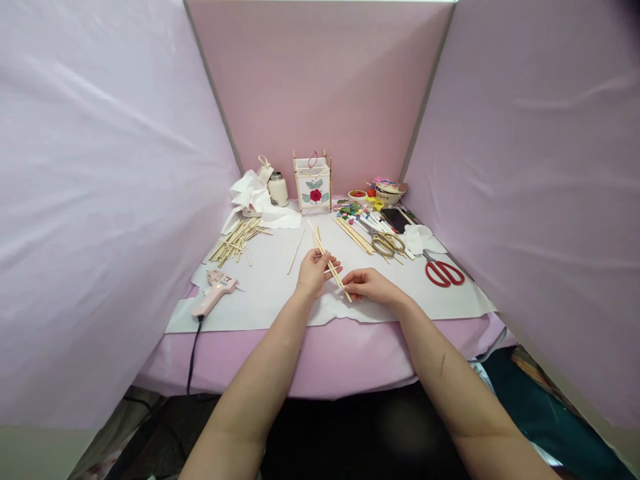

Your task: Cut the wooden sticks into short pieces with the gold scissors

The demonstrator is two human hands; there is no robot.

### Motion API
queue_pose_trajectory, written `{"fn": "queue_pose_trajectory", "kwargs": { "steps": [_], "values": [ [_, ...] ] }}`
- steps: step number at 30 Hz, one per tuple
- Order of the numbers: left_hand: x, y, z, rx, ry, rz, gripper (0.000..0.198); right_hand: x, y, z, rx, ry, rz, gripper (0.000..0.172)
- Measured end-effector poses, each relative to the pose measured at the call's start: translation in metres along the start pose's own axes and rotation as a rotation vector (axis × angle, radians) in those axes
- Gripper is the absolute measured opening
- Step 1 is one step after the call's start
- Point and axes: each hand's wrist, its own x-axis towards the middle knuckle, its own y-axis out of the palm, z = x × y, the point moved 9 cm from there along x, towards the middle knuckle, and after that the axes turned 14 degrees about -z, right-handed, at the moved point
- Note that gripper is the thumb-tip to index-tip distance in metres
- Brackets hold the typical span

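Several thin wooden sticks lie across the fingers of my left hand, which is closed around them above the white cloth. My right hand is at their lower end, its thumb and fingers pinched together against the sticks. One loose stick rests on the cloth to the left of my left hand. Beyond my hands stands a white lantern-like box with a stick frame, a red flower and green leaves.
A pink glue gun and a pile of short sticks lie left. On the right are gold-handled scissors, red-handled scissors, long sticks, markers and a dark phone. A white jar stands behind.
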Motion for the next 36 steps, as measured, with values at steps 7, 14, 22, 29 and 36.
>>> {"fn": "queue_pose_trajectory", "kwargs": {
  "steps": [7,14,22,29,36],
  "values": [
    [-0.005,0.004,0.005,-0.027,-0.077,0.037,0.022,-0.004,0.002,0.001,0.005,0.045,0.04,0.025],
    [-0.006,0.006,0.003,-0.049,-0.061,0.078,0.022,-0.003,0.004,0.0,0.02,0.021,0.044,0.021],
    [-0.012,0.011,-0.013,-0.095,0.038,0.125,0.027,-0.004,0.0,0.009,-0.033,-0.05,-0.005,0.018],
    [-0.017,0.012,-0.02,-0.104,0.075,0.104,0.029,-0.003,-0.003,0.01,-0.052,-0.067,-0.034,0.02],
    [-0.012,0.009,-0.024,-0.092,0.113,0.081,0.029,-0.002,-0.005,0.009,-0.062,-0.068,-0.055,0.02]
  ]
}}
